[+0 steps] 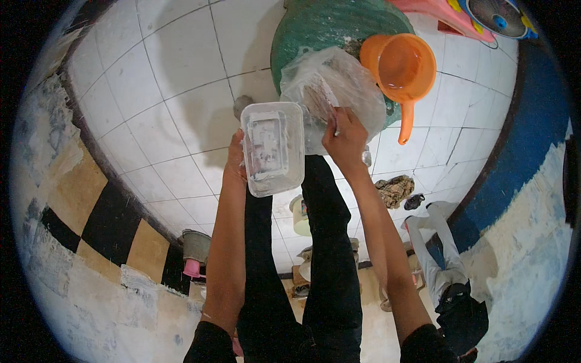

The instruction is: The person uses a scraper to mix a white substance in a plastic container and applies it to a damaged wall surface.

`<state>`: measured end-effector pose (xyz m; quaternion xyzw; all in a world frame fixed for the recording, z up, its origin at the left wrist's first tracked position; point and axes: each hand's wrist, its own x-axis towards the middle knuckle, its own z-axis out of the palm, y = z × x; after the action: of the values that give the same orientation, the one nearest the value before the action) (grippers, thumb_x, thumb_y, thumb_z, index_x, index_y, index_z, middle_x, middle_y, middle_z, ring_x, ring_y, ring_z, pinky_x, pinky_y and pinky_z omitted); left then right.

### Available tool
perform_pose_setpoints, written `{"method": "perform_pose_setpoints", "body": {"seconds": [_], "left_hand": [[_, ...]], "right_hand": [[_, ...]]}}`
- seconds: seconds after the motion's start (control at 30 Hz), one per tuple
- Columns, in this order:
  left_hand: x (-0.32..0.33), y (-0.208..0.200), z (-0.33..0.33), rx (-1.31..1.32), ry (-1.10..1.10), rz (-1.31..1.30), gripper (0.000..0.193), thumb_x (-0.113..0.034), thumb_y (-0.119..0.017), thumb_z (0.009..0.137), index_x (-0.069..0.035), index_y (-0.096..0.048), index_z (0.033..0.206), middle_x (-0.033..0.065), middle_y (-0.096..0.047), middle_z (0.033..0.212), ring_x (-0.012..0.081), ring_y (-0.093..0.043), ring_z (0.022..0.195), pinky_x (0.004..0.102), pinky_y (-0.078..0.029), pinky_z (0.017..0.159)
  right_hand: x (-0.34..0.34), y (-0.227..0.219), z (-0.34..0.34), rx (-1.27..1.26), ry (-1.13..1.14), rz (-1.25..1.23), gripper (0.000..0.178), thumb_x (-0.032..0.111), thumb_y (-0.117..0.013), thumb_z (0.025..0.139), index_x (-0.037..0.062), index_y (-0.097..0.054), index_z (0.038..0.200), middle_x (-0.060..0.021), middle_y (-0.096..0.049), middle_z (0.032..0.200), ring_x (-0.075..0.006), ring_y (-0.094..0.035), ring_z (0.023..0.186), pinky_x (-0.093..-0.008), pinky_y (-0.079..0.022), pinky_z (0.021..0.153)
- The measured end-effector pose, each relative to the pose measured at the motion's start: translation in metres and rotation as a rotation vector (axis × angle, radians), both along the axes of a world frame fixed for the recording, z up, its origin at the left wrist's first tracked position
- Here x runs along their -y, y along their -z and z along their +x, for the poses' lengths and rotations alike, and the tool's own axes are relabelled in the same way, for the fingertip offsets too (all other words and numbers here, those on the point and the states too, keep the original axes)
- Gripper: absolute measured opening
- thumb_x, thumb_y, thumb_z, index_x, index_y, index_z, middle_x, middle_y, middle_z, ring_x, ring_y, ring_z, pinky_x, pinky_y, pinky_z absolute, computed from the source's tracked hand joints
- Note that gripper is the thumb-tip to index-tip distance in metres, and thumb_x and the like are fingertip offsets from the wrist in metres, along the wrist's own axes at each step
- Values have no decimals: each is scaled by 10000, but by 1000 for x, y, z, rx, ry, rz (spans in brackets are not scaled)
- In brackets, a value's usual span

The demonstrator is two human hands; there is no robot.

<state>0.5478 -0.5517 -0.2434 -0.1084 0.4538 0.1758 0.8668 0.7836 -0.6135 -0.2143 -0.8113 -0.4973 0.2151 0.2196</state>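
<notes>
My left hand (236,156) grips the side of a clear rectangular plastic tub (296,160), its inside smeared with white residue. To the right, my right hand (346,140) is closed on a flat, white-coated piece (327,91) whose far end reaches over a clear plastic bag (362,91). I cannot tell what kind of tool the piece is. The crumpled bag lies partly over the near edge of a green round surface (327,27) dusted with white. Beside the bag, an orange dipper (406,124) with liquid in it stands with its handle toward me.
White floor tiles (181,66) lie around my legs. A grey bucket (196,245) with a pink dipper (192,267) stands at lower left. A crumpled cloth (395,191) and a pale pail (299,218) are on the floor. Another person (451,272) is at lower right; a fan (497,15) sits upper right.
</notes>
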Motion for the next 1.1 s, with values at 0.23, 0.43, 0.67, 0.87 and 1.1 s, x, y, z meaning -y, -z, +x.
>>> {"method": "perform_pose_setpoints", "body": {"seconds": [0.23,0.43,0.67,0.87,1.1], "left_hand": [[-2,-4,-2,-156,58,14,865,-585,-747,631,-13,-519,1240,180,-603,1140,311,-632,961,452,-548,819],[4,0,-7,-201,46,-22,872,-584,-742,637,-6,-508,1246,180,-604,1135,310,-636,948,451,-552,809],[0,0,-6,-168,80,4,869,-571,-743,640,-9,-499,1257,185,-603,1129,308,-635,955,455,-550,814],[-3,-2,-4,-162,64,17,850,-561,-748,646,-4,-509,1242,182,-609,1117,303,-636,953,454,-548,817],[-15,14,-16,-103,83,78,844,-568,-751,640,1,-527,1221,180,-618,1091,304,-642,921,458,-556,792]], "right_hand": [[-3,-8,-5,-31,2,-42,162,35,-595,721,38,-571,881,-148,-572,804,-360,-591,727,-438,-480,587],[-3,-2,-1,-22,13,-5,177,29,-590,719,39,-578,896,-159,-582,821,-365,-591,720,-445,-483,593],[0,1,-1,-47,-11,-3,221,23,-582,711,46,-594,930,-160,-595,836,-365,-595,729,-452,-490,612],[0,-2,-3,-57,-8,-12,186,8,-582,719,35,-588,903,-159,-582,802,-365,-593,720,-435,-483,605],[-2,-12,-2,-71,36,-118,220,32,-587,698,42,-575,917,-157,-563,803,-377,-583,735,-464,-479,606]]}}
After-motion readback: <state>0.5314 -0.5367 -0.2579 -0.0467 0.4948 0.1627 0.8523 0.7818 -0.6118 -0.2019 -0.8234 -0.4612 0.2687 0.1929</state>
